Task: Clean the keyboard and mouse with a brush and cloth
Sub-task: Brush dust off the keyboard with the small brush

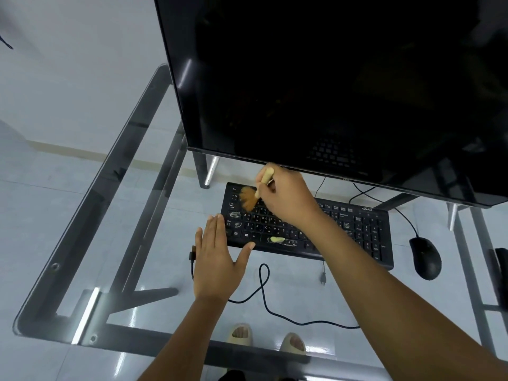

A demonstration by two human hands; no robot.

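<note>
One black keyboard (308,229) lies on the glass table (90,204) under the dark monitor (330,78), with one brush (254,195) fanned on its top-left keys, gripped by the curled right hand (286,199); the left hand (217,257) lies flat, fingers straight, thumb touching the keyboard's front-left edge. One black mouse (425,257) sits just right of the keyboard, one loose cable (264,292) loops in front, and two sandalled feet (265,339) show through the glass. The right forearm hides middle keys, a yellowish smear (276,239) on the space bar is hard to identify, and the brush handle is mostly covered.
</note>
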